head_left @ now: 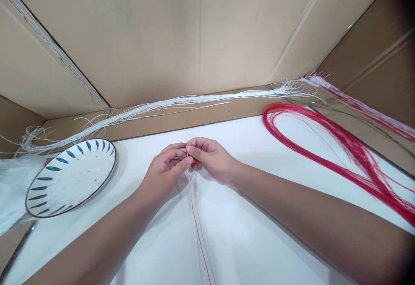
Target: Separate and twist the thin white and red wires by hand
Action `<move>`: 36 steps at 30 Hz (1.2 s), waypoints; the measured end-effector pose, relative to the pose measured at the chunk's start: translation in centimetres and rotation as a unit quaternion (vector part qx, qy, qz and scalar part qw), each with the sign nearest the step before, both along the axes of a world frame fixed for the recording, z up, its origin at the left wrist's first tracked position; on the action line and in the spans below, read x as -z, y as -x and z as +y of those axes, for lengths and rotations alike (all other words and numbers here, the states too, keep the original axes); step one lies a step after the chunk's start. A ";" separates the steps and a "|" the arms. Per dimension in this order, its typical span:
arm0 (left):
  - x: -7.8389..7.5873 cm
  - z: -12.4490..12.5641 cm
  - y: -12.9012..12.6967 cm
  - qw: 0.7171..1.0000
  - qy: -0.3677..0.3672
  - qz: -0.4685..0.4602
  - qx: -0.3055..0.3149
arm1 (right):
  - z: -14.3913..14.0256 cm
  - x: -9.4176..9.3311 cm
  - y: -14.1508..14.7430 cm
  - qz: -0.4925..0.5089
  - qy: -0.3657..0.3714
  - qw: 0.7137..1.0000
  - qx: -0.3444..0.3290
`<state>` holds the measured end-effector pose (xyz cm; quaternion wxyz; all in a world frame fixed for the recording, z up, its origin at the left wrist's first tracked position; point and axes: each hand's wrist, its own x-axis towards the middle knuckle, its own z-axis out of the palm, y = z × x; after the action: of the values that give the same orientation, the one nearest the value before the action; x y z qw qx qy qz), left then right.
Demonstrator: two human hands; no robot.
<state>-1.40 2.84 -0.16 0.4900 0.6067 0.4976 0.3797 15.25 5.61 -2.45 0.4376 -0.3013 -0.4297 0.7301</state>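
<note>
My left hand (167, 166) and my right hand (210, 157) meet at the middle of the white table (259, 216), fingertips pinched together. Between them they hold thin cords: a red cord (197, 233) and a white cord (191, 181) hang from the fingertips and run toward me along the table. A long bundle of white cords (181, 102) lies along the back edge. To the right, a looped bundle of red cords (340, 147) is spread out.
A white plate with blue leaf marks (69, 177) sits at the left, with small specks on it. White plastic (13, 190) lies at the far left edge. Cardboard walls (194, 30) stand behind and to the right.
</note>
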 end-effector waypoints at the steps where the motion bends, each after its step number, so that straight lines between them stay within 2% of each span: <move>1: 0.0 0.0 0.0 1.000 -0.006 -0.001 0.002 | 0.0 0.0 0.0 -0.005 -0.002 1.000 -0.002; 6: 0.1 0.0 -0.1 1.000 -0.002 0.013 0.008 | -0.1 0.1 0.0 -0.005 -0.001 1.000 0.016; 17: 0.4 0.3 0.0 0.994 0.024 -0.080 -0.074 | 0.2 0.3 -0.2 -0.005 0.007 1.000 0.014; 23: 0.4 0.3 0.1 0.998 0.003 -0.039 -0.043 | 0.1 0.4 -0.2 -0.012 0.002 1.000 0.007; 36: 0.4 0.2 0.1 0.999 0.029 -0.020 -0.011 | -0.2 -0.1 -0.2 -0.004 0.018 0.999 0.029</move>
<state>-1.46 3.07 -0.60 0.5130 0.5789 0.5055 0.3823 15.49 5.39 -2.38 0.4512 -0.3244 -0.4090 0.7238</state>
